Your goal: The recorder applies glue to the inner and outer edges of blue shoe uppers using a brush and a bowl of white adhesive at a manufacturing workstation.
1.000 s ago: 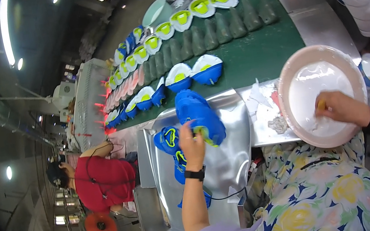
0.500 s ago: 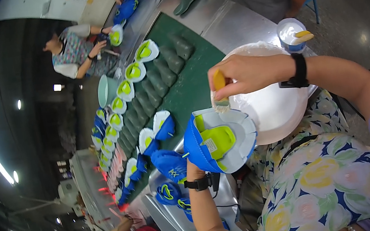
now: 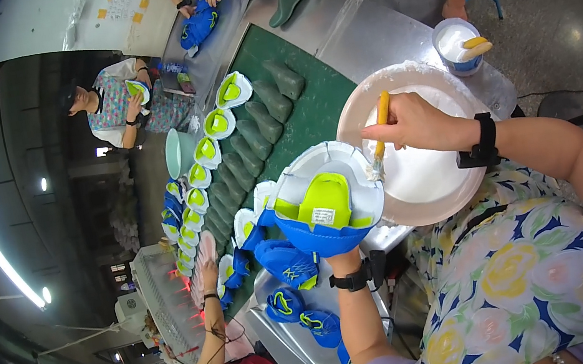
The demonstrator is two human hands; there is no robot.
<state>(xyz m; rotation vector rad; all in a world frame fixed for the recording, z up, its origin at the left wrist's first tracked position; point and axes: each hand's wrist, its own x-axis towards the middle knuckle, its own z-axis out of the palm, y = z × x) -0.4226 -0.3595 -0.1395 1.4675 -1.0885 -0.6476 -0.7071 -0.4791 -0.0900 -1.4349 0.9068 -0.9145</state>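
Note:
From below, my left hand [image 3: 344,261] is closed on a blue shoe upper [image 3: 332,235], its fingers mostly hidden behind it. The upper's lime-green lining and pale, notched inner edge face upward. My right hand [image 3: 412,123] grips a yellow-handled brush [image 3: 382,121]. White paste coats the bristles, which touch or nearly touch the upper's right edge. Beneath that hand stands a wide pinkish basin [image 3: 347,106] of white paste.
Green matting [image 3: 304,78] holds rows of dark shoe lasts [image 3: 267,99] and pale-rimmed uppers [image 3: 219,124]. More blue uppers [image 3: 286,262] lie left of my left wrist. A small bucket [image 3: 460,66] with a brush stands beyond the basin. Several co-workers stand or sit around the table.
The upper has moved slightly left and turned in my left hand. The brush has shifted from its far edge to its right edge. A red-shirted co-worker's arm now reaches toward the rows.

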